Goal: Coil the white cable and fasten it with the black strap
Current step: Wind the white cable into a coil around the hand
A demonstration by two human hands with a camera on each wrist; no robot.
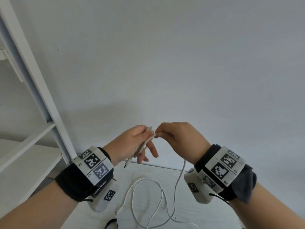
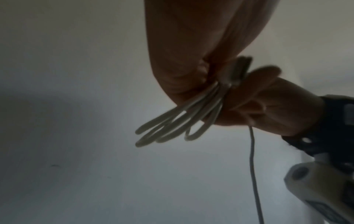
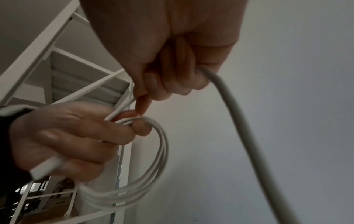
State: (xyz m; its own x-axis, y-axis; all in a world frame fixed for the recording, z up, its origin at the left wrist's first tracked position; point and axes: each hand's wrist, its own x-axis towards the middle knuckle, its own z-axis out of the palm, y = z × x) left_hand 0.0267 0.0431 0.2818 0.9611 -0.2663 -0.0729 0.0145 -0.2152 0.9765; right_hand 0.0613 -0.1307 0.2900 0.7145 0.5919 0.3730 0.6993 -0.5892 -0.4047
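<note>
My left hand [image 1: 140,142] holds several loops of the white cable [image 1: 142,146] raised above the table, thumb and fingers pinching the bundle [image 3: 149,166]; a plug end [image 1: 127,162] hangs below it. My right hand [image 1: 166,133] pinches the cable strand right beside the left hand's fingertips [image 3: 141,127]. From the right hand the loose cable [image 1: 178,182] drops to the table and lies there in wide curves [image 1: 148,204]. The black strap [image 1: 110,223] lies on the table at the bottom edge of the head view. In the left wrist view the loops [image 2: 172,127] fan out from the hand.
A white table [image 1: 206,212] lies under my hands, backed by a plain grey wall. A white shelf frame [image 1: 33,80] stands at the left, close to the left wrist.
</note>
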